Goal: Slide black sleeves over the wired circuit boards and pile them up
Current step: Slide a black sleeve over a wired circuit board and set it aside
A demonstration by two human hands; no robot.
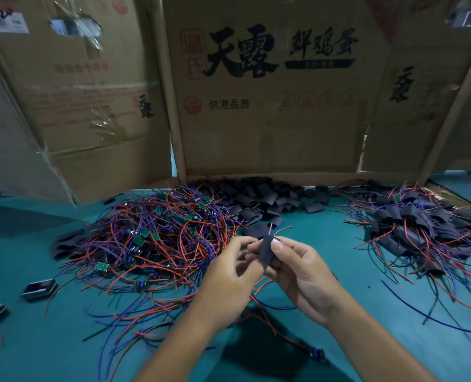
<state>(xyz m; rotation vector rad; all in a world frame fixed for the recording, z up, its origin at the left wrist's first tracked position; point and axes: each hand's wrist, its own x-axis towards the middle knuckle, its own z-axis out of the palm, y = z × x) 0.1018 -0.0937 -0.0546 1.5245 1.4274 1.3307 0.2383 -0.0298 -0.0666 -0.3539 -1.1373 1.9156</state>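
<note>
Both hands meet over the middle of the green table (pixel 49 340). My right hand (pixel 300 268) pinches a black sleeve (pixel 265 249) between thumb and fingers; red wire ends stick out of its top. My left hand (pixel 229 274) has its fingers curled at the sleeve's left side and lower end, where red and blue wires trail down. A tangled heap of bare green circuit boards with red and blue wires (pixel 157 238) lies to the left. Loose black sleeves (pixel 267 199) are heaped at the back. Sleeved boards are piled at the right (pixel 422 224).
Flattened cardboard boxes (pixel 270 106) stand upright along the back of the table. Two small dark rectangular parts (pixel 39 289) lie at the left edge. One loose board with wires (pixel 318 355) lies near my right forearm.
</note>
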